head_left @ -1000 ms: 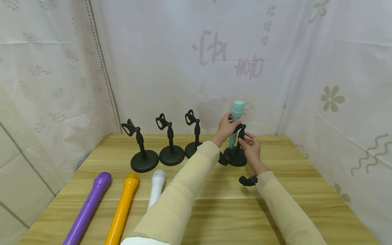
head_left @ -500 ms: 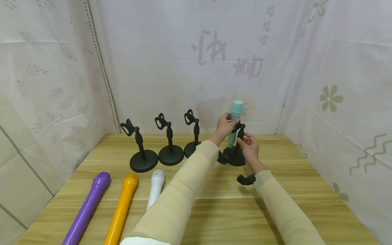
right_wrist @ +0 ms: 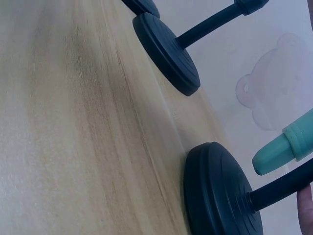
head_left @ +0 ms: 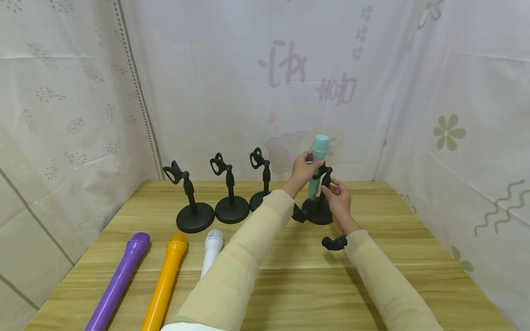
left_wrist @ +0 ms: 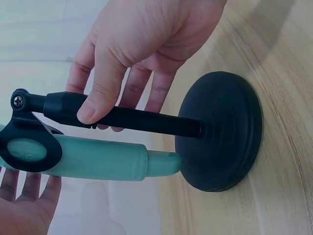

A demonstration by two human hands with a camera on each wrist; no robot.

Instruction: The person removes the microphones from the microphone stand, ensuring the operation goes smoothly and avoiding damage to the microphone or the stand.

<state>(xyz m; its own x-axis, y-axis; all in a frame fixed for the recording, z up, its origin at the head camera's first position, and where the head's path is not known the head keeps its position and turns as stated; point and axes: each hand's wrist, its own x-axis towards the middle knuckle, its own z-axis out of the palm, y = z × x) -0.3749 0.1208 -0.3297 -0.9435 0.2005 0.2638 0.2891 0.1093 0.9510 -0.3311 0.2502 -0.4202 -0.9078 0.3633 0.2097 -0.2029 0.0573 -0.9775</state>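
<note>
My left hand [head_left: 303, 171] grips a teal microphone [head_left: 320, 146] just below its head, which points up. The microphone passes through the ring clip of a black desktop microphone stand [head_left: 319, 215] at the right of the row. In the left wrist view, the clip [left_wrist: 35, 143] surrounds the microphone's body [left_wrist: 102, 157], and its narrow tail hangs beside the pole, close to the round base [left_wrist: 220, 132]. My right hand [head_left: 339, 201] pinches the stand's pole between thumb and fingers. Only the fingertips of my left hand [left_wrist: 36, 196] show there.
Three more black stands, left [head_left: 195, 217], middle [head_left: 232, 210] and right [head_left: 257, 200], line the table's back, their clips bare. A purple microphone [head_left: 118, 280], an orange one [head_left: 165, 280] and a white one [head_left: 212, 250] lie at front left. Fabric hangs behind the table [head_left: 306, 294].
</note>
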